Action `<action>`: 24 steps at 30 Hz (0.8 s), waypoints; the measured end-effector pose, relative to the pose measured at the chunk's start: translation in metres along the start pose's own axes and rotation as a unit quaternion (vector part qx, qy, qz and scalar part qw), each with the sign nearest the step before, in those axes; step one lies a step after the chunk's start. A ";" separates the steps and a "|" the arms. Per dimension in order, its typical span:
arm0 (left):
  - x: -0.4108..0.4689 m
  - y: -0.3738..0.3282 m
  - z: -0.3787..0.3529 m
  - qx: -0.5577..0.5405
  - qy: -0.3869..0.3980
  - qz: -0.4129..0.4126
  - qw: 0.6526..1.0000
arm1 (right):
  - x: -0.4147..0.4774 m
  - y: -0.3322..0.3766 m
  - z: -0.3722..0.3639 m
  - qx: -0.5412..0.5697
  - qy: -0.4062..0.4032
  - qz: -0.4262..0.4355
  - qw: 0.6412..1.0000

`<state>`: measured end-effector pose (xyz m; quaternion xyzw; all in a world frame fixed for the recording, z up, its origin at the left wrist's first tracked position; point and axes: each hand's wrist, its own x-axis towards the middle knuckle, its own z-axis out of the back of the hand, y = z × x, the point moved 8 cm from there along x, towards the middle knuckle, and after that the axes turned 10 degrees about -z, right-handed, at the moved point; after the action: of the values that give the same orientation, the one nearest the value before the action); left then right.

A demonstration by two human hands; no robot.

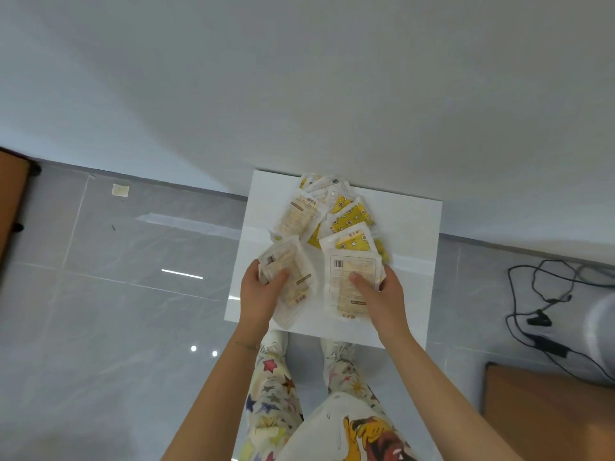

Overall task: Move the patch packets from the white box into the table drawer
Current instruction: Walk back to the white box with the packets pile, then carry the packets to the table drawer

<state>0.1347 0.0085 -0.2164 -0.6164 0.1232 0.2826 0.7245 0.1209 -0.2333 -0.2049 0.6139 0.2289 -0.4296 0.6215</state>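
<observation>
Both grips pinch patch packets over a white worktop [416,227]. At the far left edge, a brown wooden panel [10,194] stands on a glossy grey tiled floor [116,294], and a pale scrap [120,190] lies on a tile near the base of the wall. The left grip [263,294] has its thumb pressed on top of a clear packet [296,261] and its fingers curled under the packet's left edge; this packet is tilted. Beyond it, a loose pile of packets [332,214], some yellow-patterned and some pale, lies overlapping on the worktop up to the plain white wall [299,78], which the worktop touches. The right grip [382,294] pinches a barcoded packet [342,271], thumb on top and fingers round its right edge. Below the worktop's near edge are star-printed trousers [273,394] and white shoes [276,341]. To the right, black cables [539,311] trail over the floor, near a blurred whitish object [602,327] at the frame edge, and a brown board [549,410] lies in the lower right corner.
</observation>
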 end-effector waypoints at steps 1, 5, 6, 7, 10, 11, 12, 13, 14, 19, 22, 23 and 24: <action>-0.006 -0.004 0.005 -0.012 0.001 0.003 1.000 | -0.007 0.005 0.000 -0.002 0.001 0.002 1.000; -0.024 -0.010 0.019 -0.042 -0.002 0.028 0.999 | -0.027 0.019 -0.001 -0.012 0.002 0.005 1.000; -0.028 -0.011 0.020 -0.049 -0.001 0.034 0.998 | -0.029 0.020 -0.002 -0.011 0.003 0.004 1.000; -0.031 -0.011 0.021 -0.056 0.001 0.038 0.998 | -0.030 0.021 -0.004 -0.008 0.005 0.002 1.000; -0.041 -0.011 0.022 -0.084 0.011 0.041 0.996 | -0.033 0.022 -0.006 0.001 0.009 -0.004 1.000; -0.046 -0.012 0.025 -0.089 0.013 0.041 0.995 | -0.035 0.022 -0.006 0.000 0.011 -0.005 1.000; -0.050 -0.013 0.028 -0.094 0.012 0.042 0.995 | -0.037 0.023 -0.007 -0.001 0.014 -0.004 1.000; -0.055 -0.015 0.032 -0.098 0.012 0.040 0.994 | -0.041 0.026 -0.007 -0.006 0.018 -0.002 1.000; -0.060 -0.018 0.036 -0.103 0.013 0.037 0.994 | -0.046 0.029 -0.008 -0.013 0.025 0.000 1.000; -0.089 -0.040 0.068 -0.122 -0.010 0.025 0.992 | -0.083 0.050 -0.022 -0.062 0.050 0.028 0.996; -0.111 -0.054 0.096 -0.157 -0.044 0.022 0.986 | -0.115 0.066 -0.042 -0.095 0.078 0.046 0.991; -0.119 -0.059 0.109 -0.165 -0.056 0.019 0.984 | -0.127 0.073 -0.052 -0.104 0.092 0.053 0.989; -0.126 -0.063 0.122 -0.173 -0.070 0.016 0.982 | -0.138 0.079 -0.063 -0.114 0.105 0.062 0.986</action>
<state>0.0477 0.0887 -0.0723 -0.7090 0.0315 0.3533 0.6095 0.1279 -0.1474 -0.0566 0.5938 0.3017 -0.2945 0.6853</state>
